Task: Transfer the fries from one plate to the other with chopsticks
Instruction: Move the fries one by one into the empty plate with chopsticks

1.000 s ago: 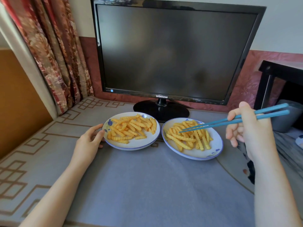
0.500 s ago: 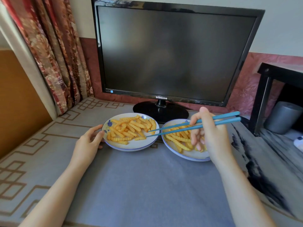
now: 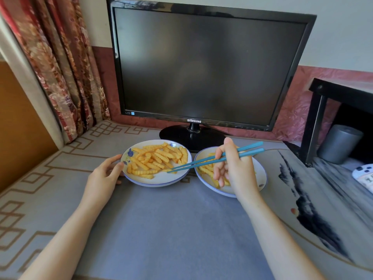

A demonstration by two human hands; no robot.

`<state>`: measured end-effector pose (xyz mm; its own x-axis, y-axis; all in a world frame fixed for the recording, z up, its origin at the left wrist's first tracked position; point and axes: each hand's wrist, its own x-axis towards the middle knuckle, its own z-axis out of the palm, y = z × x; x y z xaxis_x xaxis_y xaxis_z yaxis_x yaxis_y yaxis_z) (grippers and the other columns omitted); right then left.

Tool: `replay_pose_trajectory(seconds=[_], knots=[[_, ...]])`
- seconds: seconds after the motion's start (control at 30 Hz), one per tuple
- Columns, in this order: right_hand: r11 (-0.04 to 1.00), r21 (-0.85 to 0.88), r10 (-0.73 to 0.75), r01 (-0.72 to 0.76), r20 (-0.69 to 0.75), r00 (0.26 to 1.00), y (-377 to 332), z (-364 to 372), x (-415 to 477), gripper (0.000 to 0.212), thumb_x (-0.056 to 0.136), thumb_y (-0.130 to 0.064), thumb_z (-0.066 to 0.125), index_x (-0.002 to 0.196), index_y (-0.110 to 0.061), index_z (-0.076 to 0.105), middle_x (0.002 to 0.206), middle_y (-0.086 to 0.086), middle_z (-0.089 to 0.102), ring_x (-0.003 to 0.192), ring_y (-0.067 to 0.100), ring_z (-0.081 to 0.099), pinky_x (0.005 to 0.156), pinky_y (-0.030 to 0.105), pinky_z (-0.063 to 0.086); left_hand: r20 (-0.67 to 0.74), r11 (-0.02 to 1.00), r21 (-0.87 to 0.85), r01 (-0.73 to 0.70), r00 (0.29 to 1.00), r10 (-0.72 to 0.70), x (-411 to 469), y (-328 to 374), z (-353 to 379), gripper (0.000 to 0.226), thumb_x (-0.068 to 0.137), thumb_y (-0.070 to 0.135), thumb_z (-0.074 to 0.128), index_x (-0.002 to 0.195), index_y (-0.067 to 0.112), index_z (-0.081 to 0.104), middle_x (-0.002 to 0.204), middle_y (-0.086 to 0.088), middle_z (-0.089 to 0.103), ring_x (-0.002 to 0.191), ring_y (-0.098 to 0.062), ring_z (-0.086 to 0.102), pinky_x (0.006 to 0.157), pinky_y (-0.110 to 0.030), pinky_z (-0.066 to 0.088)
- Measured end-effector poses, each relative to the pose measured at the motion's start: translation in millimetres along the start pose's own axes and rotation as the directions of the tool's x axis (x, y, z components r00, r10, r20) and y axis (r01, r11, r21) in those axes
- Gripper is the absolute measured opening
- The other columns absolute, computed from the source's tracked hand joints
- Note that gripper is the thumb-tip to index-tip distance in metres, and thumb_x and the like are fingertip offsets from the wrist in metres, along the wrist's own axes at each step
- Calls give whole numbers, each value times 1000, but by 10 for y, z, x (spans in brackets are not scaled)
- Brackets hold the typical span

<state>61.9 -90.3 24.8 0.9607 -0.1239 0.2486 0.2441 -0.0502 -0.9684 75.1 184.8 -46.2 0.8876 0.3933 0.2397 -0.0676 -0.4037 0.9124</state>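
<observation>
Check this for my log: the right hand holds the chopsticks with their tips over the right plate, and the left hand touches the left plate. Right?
Not quite. The head view shows the chopsticks' tips over the left plate, at its fries, not the right plate. The rest holds: the right hand holds them and the left hand touches the left plate.

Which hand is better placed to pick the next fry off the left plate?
Right. The right hand holds the blue chopsticks, whose tips reach the fries on the left plate. The left hand holds no tool and only touches that plate's rim.
</observation>
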Motion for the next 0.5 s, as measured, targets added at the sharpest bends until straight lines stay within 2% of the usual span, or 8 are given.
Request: replay_pose_trajectory(seconds=[0.23,0.43,0.5], knots=[[997,60,-40,49,-151,988,-168,-154,-50,47,101,-31,36,61,-10,48,37,12,48,27,22,37,33,14,26,-2,1000,-2,6,1000,-6,4,-3,-1,32,97,18,48,127,13,57,92,-4,68,70,-9,59,52,0,42],[978,92,-145,189,-357,923,-334,-473,-4,43,102,-25,34,63,-9,44,34,4,43,26,21,38,32,14,23,3,1000,-4,8,1000,-8,8,-10,-6,32,97,20,48,127,15,57,89,-2,68,68,-13,60,52,0,42],[971,84,-171,224,-407,897,-334,-573,15,42,101,-24,35,64,-8,45,42,10,42,26,19,39,32,13,22,7,1000,-11,12,1000,-12,15,-20,-7,32,97,20,48,127,15,57,88,0,68,69,-12,60,52,0,42]])
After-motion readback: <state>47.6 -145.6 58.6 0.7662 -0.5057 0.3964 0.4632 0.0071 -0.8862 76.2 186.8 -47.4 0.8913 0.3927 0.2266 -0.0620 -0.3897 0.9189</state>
